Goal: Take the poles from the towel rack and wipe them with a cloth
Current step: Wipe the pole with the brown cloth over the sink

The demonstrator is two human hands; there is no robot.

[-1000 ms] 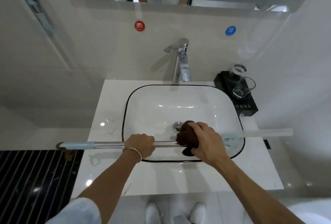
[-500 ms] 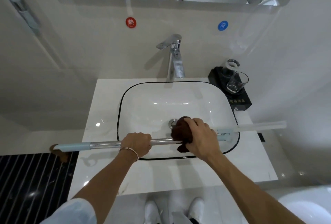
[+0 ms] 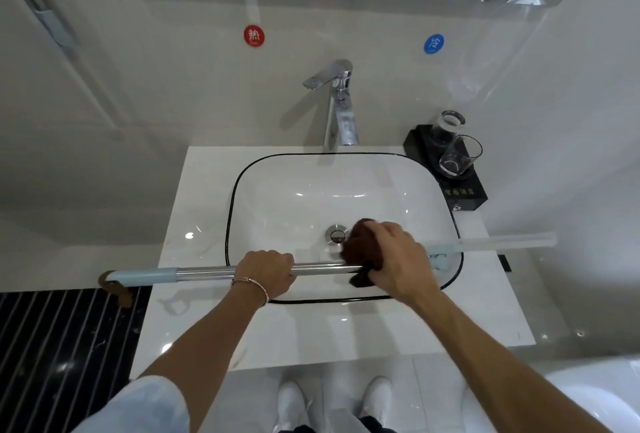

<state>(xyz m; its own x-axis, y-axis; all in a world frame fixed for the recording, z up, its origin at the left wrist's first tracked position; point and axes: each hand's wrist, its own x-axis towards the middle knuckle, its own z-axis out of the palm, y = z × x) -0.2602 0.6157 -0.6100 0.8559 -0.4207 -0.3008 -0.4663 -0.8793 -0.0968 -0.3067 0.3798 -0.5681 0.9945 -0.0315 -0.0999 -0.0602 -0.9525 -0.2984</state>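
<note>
A long chrome pole (image 3: 207,272) with a pale blue sleeve at its left end lies level above the front of the sink. My left hand (image 3: 266,273) grips the pole near its middle. My right hand (image 3: 394,259) holds a dark brown cloth (image 3: 358,249) wrapped round the pole just to the right of that. Past my right hand the pole carries a blue fitting (image 3: 440,261) and a pale translucent end section (image 3: 502,242) reaching out over the counter's right side.
A white basin with a black rim (image 3: 230,211) sits in a white counter (image 3: 173,321). A chrome tap (image 3: 341,114) stands behind it. Two glasses on a black tray (image 3: 467,190) are at the back right. A dark striped floor (image 3: 52,346) lies to the left.
The view has shifted slightly. My right hand with the cloth has stayed at much the same spot on the pole, and my left hand keeps its grip.
</note>
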